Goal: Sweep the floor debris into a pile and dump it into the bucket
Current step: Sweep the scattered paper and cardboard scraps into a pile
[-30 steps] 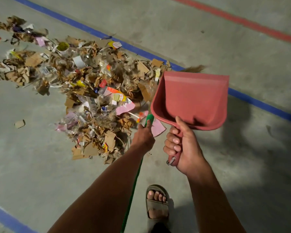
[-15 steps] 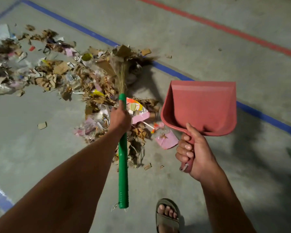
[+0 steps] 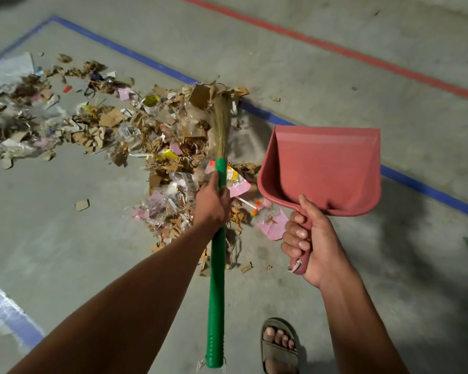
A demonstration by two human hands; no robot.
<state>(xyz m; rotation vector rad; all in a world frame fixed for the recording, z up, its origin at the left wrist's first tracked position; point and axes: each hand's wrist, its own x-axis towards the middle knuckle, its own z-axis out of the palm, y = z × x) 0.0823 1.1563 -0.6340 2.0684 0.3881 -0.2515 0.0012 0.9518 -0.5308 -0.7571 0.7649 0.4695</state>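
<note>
My left hand point(image 3: 213, 203) grips the green broom handle point(image 3: 216, 279) near its upper end, fingers wrapped fully round it; the handle's long axis runs almost straight away from me, with the straw bristles point(image 3: 221, 128) at the far end planted among the debris point(image 3: 152, 136). The debris, torn cardboard, clear plastic and paper scraps, lies on the concrete floor point(image 3: 65, 238) as a loose band stretching leftward from the bristles, with a denser clump just left of and beneath my left hand. My right hand point(image 3: 311, 247) holds the red dustpan point(image 3: 324, 168) by its handle, fingers curled round it; the pan is raised off the floor, its open mouth facing away from me. The debris lies left of the pan, so I judge that the broom must draw it rightward. No bucket is in view.
</note>
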